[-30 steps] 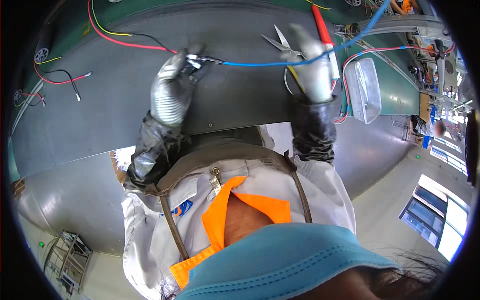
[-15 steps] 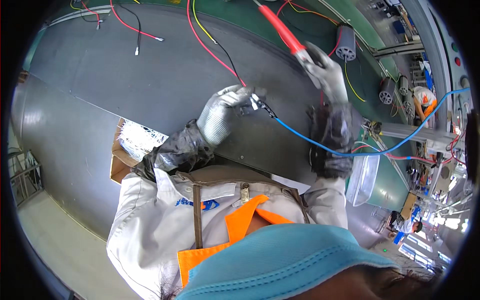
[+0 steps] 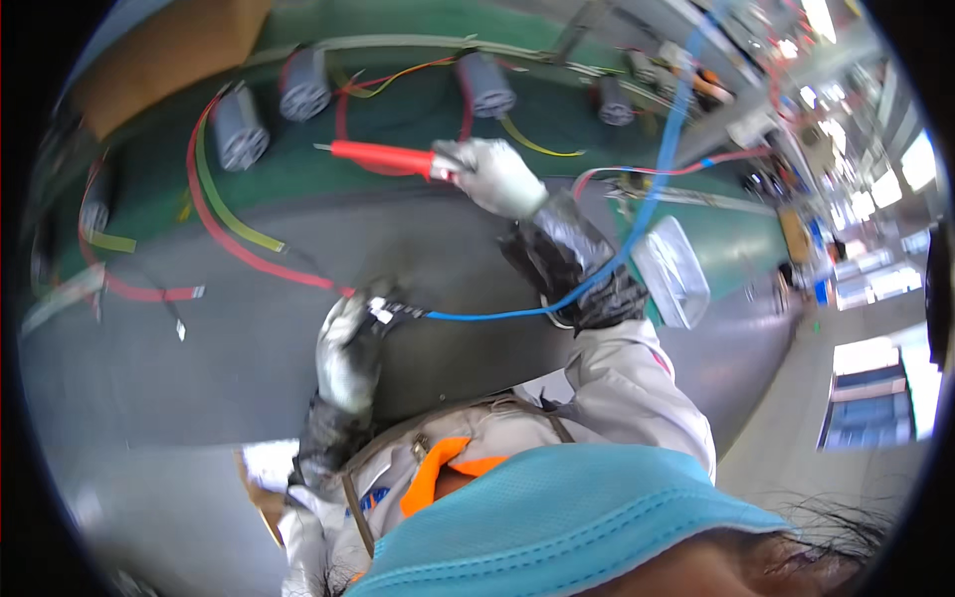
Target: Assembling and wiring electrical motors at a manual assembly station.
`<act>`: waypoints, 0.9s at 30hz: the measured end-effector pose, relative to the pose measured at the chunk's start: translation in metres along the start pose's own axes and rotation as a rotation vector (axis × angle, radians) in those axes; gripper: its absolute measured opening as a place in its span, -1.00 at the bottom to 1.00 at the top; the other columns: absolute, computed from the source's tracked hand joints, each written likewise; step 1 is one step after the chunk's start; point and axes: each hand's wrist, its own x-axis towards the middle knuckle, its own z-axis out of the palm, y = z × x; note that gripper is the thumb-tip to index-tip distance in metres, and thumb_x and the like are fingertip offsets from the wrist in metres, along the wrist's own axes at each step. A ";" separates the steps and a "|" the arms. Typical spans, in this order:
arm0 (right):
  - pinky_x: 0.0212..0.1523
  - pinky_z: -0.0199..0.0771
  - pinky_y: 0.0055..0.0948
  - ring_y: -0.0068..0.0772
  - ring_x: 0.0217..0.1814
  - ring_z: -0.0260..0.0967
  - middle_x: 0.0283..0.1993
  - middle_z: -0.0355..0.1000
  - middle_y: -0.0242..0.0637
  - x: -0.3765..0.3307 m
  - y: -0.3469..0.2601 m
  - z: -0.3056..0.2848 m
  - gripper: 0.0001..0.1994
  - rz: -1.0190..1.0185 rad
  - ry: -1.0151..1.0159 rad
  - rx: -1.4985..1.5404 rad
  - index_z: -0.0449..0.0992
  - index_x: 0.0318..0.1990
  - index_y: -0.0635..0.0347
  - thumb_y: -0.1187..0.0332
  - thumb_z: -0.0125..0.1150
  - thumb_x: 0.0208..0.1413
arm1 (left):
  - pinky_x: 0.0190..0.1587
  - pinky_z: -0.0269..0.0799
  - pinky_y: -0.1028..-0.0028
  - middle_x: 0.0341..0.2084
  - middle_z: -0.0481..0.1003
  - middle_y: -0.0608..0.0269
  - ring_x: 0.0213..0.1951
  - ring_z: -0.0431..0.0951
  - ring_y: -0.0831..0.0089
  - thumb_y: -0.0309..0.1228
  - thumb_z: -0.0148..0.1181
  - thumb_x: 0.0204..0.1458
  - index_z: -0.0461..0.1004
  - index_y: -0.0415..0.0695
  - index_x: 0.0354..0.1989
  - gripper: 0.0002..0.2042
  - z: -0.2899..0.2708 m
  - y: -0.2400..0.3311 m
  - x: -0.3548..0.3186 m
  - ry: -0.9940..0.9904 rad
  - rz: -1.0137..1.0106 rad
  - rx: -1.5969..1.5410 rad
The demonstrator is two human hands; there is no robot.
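Blue wire (image 3: 517,310) end sits pinched in the left hand (image 3: 348,348); the right hand (image 3: 494,176) clenches a red-handled tool (image 3: 383,156) over the bench's (image 3: 249,348) far edge.

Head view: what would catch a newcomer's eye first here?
The red-handled tool, held out over the green bench by the gloved right hand near the top centre. Below it, at the middle, the gloved left hand pinches the joint where a red wire meets a blue wire. Grey cylindrical motors line the bench's far edge.
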 end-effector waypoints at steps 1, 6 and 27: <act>-0.05 0.50 -0.05 0.08 -0.07 0.52 -0.17 0.56 -0.01 -0.026 0.036 0.008 -0.65 -0.108 0.202 -0.024 0.58 0.07 0.09 0.30 0.14 0.13 | 0.14 0.45 0.12 0.05 0.47 -0.07 0.05 0.50 0.15 -0.32 -0.06 0.35 0.36 -0.41 0.14 -0.62 0.007 0.012 -0.001 0.006 -0.094 -0.113; -0.05 0.50 -0.05 0.11 -0.06 0.50 -0.09 0.53 -0.01 -0.158 0.128 -0.014 -0.59 0.290 0.220 -0.196 0.48 0.16 0.09 0.32 0.17 0.12 | 0.08 0.52 0.12 -0.06 0.54 -0.11 -0.02 0.57 0.11 -0.21 -0.06 0.37 0.38 -0.39 0.06 -0.60 0.015 -0.004 0.017 -0.039 -0.292 -0.610; -0.33 0.49 -0.63 -0.70 -0.37 0.45 -0.28 0.52 -0.43 -0.114 0.084 0.024 -0.57 0.616 0.101 1.100 0.43 0.26 0.30 0.51 0.19 0.23 | 0.22 0.32 0.15 0.19 0.38 -0.05 0.24 0.35 0.03 -0.31 0.37 0.03 0.43 -0.19 0.18 -0.48 -0.090 0.130 -0.003 0.789 0.359 1.982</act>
